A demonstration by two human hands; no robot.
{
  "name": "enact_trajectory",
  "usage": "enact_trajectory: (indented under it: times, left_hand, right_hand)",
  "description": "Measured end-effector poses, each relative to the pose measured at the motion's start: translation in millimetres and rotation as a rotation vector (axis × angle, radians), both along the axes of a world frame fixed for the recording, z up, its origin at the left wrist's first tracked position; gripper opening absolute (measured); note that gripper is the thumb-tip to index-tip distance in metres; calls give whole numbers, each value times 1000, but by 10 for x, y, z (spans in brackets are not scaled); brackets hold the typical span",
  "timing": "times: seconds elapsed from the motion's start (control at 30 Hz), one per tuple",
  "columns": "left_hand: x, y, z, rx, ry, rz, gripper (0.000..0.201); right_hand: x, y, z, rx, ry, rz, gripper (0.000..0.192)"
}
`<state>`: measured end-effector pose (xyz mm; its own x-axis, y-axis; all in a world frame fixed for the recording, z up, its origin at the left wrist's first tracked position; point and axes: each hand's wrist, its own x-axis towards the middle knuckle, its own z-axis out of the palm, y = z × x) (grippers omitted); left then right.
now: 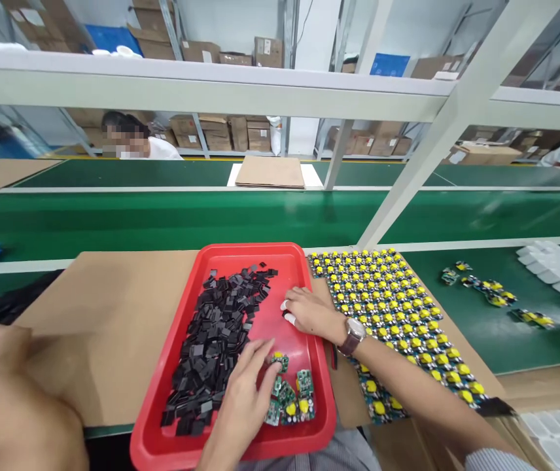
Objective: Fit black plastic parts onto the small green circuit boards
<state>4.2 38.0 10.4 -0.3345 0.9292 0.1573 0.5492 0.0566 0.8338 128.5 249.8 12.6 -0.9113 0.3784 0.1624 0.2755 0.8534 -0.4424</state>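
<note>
My left hand (245, 392) is over the lower part of a red tray (143, 428), thumb and fingers apart. Its thumb tip meets the edge of a small green circuit board (280, 359) with a yellow part; whether they touch I cannot tell. Several more circuit boards (304, 383) lie beside it in the tray. Near the tray's right wall, my right hand (309, 311) has white covers on two fingertips and a watch at the wrist. Its fingers pinch a small dark piece (286, 314), mostly hidden. Many flat black pieces (221, 327) are heaped across the tray's left side.
Rows of circuit boards with yellow parts (388, 301) cover cardboard on the right. Loose boards (493, 291) and white plastic trays (557, 271) lie farther right. Another person's arm (19, 392) rests over cardboard (108, 327) on the left. A slanted white post (422, 157) rises ahead.
</note>
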Motion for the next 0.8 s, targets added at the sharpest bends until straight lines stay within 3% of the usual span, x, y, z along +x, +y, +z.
enact_trajectory:
  times: [0.13,0.3,0.47,0.63,0.8]
  left_hand:
    - [-18,-94,77,-13,-385,118,21]
    - [110,-84,225,-20,-765,151,29]
    - [267,15,378,14,-681,57,31]
    - [355,29,361,-23,-719,114,48]
    - [401,-3,343,-48,-642,82,40]
  right_hand:
    - [68,-161,132,-172,126,12,9]
    - [378,-691,419,-385,395,-80,21]
    - [574,-1012,403,-508,629,-149,29]
    - [678,-1077,267,-643,744,-312,21]
    - [720,-1149,223,-686,782,-334,19]
